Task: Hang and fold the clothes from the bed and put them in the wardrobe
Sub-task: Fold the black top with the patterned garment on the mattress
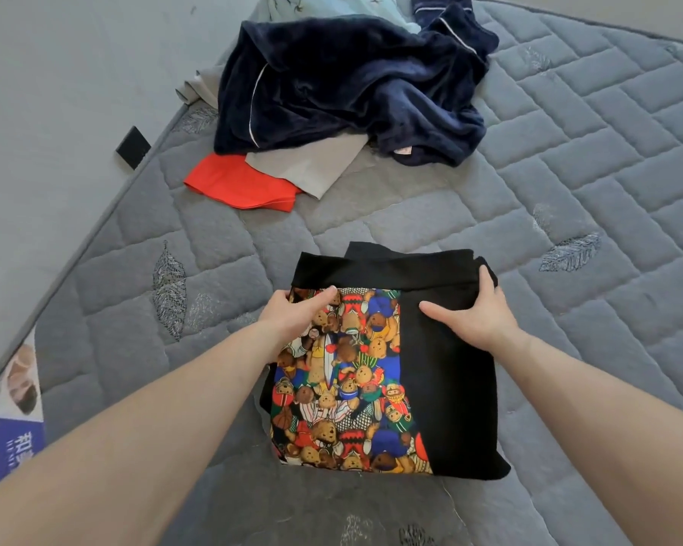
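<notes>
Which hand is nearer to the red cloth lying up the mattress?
Left. The left hand grips the folded teddy-bear garment at its left edge, below the red cloth. The right hand grips the garment's far right corner, farther off.

Folded garment [442, 372] near front edge of mattress [608, 171], left hand [296, 315] at its left edge, right hand [476, 311] at its far right corner. Behind, well apart: pile of clothes [351, 96]. Label [12, 407] on mattress's left side.

I see open mattress [568, 183] right of the folded garment [450, 388] and between it and the clothes pile [351, 92] — the wall [75, 72] hems in the left.
</notes>
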`<state>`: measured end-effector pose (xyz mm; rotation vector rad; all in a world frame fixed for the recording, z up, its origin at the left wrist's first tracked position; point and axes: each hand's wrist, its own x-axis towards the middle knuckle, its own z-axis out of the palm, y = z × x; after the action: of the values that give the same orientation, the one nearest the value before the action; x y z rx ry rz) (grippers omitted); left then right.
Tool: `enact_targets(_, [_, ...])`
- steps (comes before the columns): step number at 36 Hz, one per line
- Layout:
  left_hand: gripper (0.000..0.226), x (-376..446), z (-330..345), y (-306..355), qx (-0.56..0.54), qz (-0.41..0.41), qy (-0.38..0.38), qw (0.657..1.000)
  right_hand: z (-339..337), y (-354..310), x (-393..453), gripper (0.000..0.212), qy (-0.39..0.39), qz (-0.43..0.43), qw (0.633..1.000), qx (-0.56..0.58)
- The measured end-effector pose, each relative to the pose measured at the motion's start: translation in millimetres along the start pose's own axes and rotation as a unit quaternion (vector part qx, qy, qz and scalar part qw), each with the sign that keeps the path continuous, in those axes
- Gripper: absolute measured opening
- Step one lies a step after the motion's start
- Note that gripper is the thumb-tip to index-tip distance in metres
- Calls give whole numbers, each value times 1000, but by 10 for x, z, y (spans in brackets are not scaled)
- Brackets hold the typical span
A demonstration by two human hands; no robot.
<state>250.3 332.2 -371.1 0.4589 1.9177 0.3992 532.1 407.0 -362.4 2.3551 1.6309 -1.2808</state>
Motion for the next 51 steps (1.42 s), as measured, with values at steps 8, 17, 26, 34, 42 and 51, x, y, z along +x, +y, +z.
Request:
enact_targets(8, [60,76,-54,9,-107,-38,-69,991,-195,111,90,55,-21,51,982,182])
enact_targets(17, [67,66,-67,-191,-92,-85,-63,990,-172,313,8,57,-59,101,960,254])
enact_targets(26, [66,-190,91,-333,-13,17,30,999,157,206,-506,68,32,61,973,221])
enact_targets(34, [58,-373,-91,-345,-160,-47,-187,968,-334,326,-530,41,-272,186,875,356])
enact_targets(42, [55,-314,163,-576,12,6,32,999,-221,625,-467,89,-67,68,986,139])
enact_targets(51, [97,-319,70,259,283,288,-26,915,-446,95,-125,116,-99,-118,985,-71])
